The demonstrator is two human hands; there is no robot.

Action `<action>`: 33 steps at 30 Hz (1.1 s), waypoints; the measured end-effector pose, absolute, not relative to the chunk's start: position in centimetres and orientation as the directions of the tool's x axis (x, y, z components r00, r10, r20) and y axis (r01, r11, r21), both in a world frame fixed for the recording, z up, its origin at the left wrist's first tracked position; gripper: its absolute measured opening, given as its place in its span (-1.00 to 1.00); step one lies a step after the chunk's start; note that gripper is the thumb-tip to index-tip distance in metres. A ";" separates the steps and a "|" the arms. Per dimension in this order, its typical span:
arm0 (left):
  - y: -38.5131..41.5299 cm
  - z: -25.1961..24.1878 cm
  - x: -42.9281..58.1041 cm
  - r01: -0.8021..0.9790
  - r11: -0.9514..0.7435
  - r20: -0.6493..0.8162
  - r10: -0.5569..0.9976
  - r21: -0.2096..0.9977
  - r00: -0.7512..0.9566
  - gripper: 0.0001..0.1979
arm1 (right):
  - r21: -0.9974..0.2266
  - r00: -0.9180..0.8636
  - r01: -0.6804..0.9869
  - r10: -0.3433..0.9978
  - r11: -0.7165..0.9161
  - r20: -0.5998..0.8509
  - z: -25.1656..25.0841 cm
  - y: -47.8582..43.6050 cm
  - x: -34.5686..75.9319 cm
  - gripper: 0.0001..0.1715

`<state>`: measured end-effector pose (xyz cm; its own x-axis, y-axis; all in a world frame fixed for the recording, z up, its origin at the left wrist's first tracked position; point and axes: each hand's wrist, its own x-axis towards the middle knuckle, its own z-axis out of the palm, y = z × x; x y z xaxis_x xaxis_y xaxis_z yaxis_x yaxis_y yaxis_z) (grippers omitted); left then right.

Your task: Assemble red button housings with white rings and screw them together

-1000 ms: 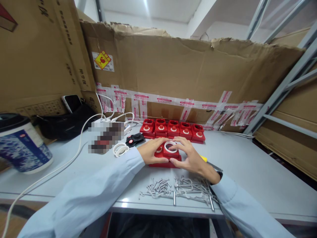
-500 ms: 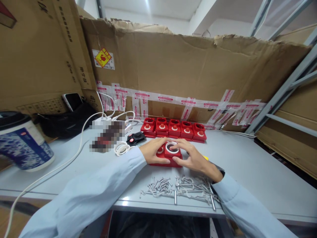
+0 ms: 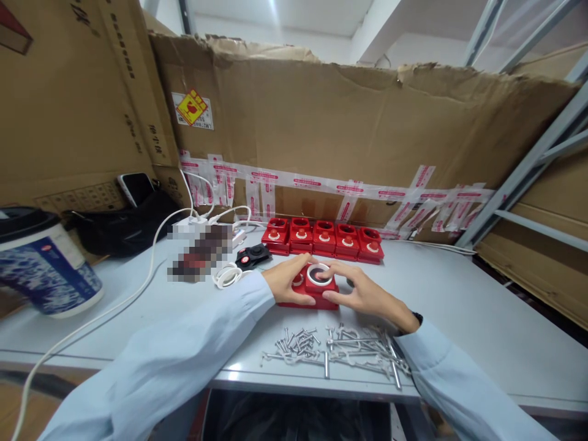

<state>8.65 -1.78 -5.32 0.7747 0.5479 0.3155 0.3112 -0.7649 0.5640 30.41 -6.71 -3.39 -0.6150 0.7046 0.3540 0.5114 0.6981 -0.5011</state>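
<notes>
A red plastic box (image 3: pixel 301 301) with a white ring (image 3: pixel 320 267) around a dark round face sits on the table in front of me. My left hand (image 3: pixel 290 282) clasps its left side, thumb along the front and fingers over the back. From the right, my right hand (image 3: pixel 361 291) holds it, with the thumb at the front edge and a fingertip on the ring's dark centre. A small round part between my hands is partly covered. Close to my left wrist lie loose white rings (image 3: pixel 226 276) and a black part (image 3: pixel 252 256) with a red-and-white sticker.
Several similar red boxes (image 3: pixel 324 239) stand in a row by the cardboard wall (image 3: pixel 321 122). Loose screws (image 3: pixel 298 342) and metal T-handled tools (image 3: pixel 361 349) lie near the table's front edge. At left are a large cup (image 3: pixel 50 269), a black bag (image 3: pixel 105 229) and white cables.
My right wrist has shifted slightly to the right, and a yellow thing beside it no longer shows. Both hands stay on the red box, which has hardly moved.
</notes>
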 end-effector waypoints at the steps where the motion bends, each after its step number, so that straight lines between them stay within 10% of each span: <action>1: -1.8 -5.4 8.7 0.322 -0.757 0.308 0.559 0.568 0.770 -0.32 | -0.519 -0.628 0.496 0.700 0.696 0.339 -3.2 -6.6 30.5 -0.63; 26: -1.9 -4.8 7.8 0.494 -0.772 0.077 0.565 0.401 0.821 -0.36 | -0.547 -0.648 0.489 0.703 0.680 0.294 -3.7 -7.1 29.7 -0.67; 33: -2.5 -3.3 7.8 0.578 -0.744 -0.026 0.606 0.334 0.795 -0.42 | -0.589 -0.570 0.540 0.777 0.601 0.269 -3.0 -7.0 30.6 -0.36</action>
